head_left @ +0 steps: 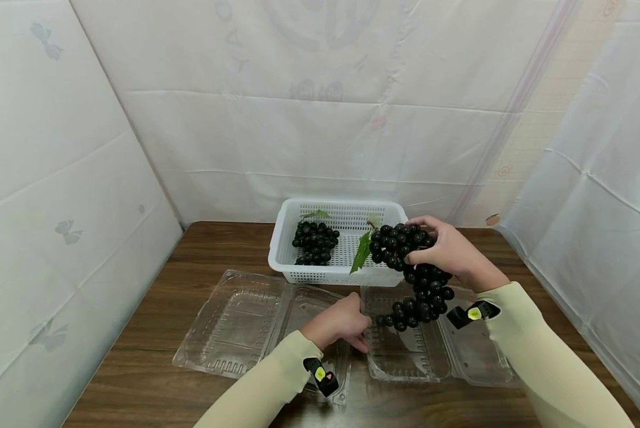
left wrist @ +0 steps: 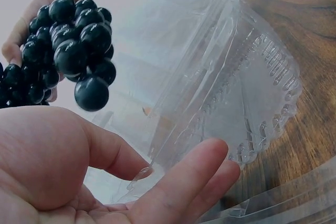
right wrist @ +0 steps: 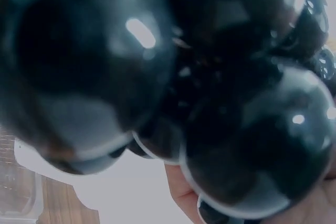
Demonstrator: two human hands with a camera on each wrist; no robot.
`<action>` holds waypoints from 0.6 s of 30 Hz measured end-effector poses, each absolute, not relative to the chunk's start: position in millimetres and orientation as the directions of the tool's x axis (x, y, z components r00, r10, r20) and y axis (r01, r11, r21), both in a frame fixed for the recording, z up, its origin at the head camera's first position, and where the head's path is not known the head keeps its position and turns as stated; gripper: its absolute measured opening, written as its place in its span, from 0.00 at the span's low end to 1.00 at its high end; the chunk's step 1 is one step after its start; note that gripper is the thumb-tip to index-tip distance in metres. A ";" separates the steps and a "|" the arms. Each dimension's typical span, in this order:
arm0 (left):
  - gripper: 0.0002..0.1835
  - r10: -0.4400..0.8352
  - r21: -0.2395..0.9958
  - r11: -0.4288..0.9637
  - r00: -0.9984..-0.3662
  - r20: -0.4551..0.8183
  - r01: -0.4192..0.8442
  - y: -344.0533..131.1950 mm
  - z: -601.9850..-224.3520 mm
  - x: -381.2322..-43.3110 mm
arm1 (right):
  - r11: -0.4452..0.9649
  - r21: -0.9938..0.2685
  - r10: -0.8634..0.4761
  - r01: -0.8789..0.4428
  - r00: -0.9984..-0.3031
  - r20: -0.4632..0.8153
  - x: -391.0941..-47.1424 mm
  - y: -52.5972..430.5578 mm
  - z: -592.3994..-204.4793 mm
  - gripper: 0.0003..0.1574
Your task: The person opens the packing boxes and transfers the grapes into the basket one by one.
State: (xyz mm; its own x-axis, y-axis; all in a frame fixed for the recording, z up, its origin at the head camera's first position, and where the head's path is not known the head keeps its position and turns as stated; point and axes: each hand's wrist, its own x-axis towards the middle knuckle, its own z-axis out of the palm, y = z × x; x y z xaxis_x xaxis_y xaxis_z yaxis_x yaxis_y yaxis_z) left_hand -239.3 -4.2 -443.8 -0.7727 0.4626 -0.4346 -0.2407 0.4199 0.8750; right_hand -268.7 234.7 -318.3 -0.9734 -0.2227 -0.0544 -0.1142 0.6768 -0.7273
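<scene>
My right hand [head_left: 441, 249] grips a large bunch of black grapes [head_left: 426, 291] near its top, and the bunch hangs over the right clear plastic clamshell box [head_left: 410, 356]. A green leaf [head_left: 360, 252] sticks out from its stem end. The grapes [right wrist: 252, 140] fill most of the right wrist view and hide much of that hand. My left hand [head_left: 343, 321] is at the near edge of the same box, and in the left wrist view its thumb and fingers pinch the rim of the clear plastic [left wrist: 210, 93]. Both clamshell boxes lie opened out.
A white perforated basket [head_left: 279, 249] stands at the back, with another bunch of black grapes [head_left: 315, 242] and a leaf in it. The second clamshell box [head_left: 234, 327] lies on the left of the wooden table [head_left: 132, 351]. White sheeting [head_left: 298, 137] encloses the back and sides.
</scene>
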 end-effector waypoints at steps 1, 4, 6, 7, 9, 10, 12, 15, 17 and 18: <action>0.19 0.463 0.874 0.423 -0.772 -0.435 -0.239 -4.1 -444.2 -239.5 | 0.675 -0.730 -0.219 -0.108 -0.974 -0.058 -270.1 234.7 -318.0 0.47; 0.20 0.463 0.872 0.429 -0.771 -0.437 -0.237 -4.0 -445.5 -240.2 | 0.663 -0.743 -0.207 -0.093 -0.976 -0.062 -274.2 234.2 -317.3 0.48; 0.20 0.463 0.871 0.429 -0.770 -0.438 -0.238 -3.9 -446.3 -240.4 | 0.650 -0.755 -0.203 -0.092 -0.977 -0.056 -277.4 233.4 -317.1 0.48; 0.20 0.464 0.872 0.426 -0.770 -0.438 -0.240 -4.0 -446.6 -240.5 | 0.644 -0.760 -0.201 -0.092 -0.978 -0.053 -279.0 233.0 -317.1 0.48; 0.20 0.468 0.876 0.415 -0.767 -0.438 -0.247 -4.0 -446.9 -240.6 | 0.628 -0.773 -0.196 -0.089 -0.979 -0.046 -282.6 232.2 -317.2 0.49; 0.20 0.470 0.877 0.410 -0.766 -0.438 -0.250 -4.1 -446.8 -240.5 | 0.619 -0.781 -0.192 -0.085 -0.980 -0.045 -284.0 231.7 -317.2 0.49; 0.21 0.473 0.880 0.400 -0.765 -0.438 -0.256 -4.2 -446.8 -240.6 | 0.611 -0.788 -0.179 -0.072 -0.983 -0.049 -286.6 231.0 -317.0 0.49; 0.23 0.475 0.883 0.392 -0.765 -0.436 -0.260 -4.0 -446.2 -240.3 | 0.602 -0.797 -0.161 -0.054 -0.985 -0.055 -289.9 229.3 -316.9 0.50; 0.23 0.474 0.884 0.390 -0.766 -0.434 -0.260 -3.7 -446.1 -240.1 | 0.598 -0.800 -0.149 -0.045 -0.987 -0.056 -292.3 228.3 -317.3 0.50; 0.24 0.473 0.884 0.390 -0.767 -0.433 -0.259 -3.6 -446.0 -240.0 | 0.592 -0.805 -0.144 -0.040 -0.988 -0.056 -293.7 227.7 -317.7 0.50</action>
State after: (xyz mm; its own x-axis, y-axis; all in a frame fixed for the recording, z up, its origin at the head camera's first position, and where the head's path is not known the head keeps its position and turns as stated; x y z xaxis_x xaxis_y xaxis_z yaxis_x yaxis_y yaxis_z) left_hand -240.0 -3.6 -446.0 -0.7669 0.4733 -0.4335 -0.2586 0.3902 0.8837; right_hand -293.7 227.7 -317.7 -0.9880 -0.1436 -0.0564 -0.0401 0.5920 -0.8050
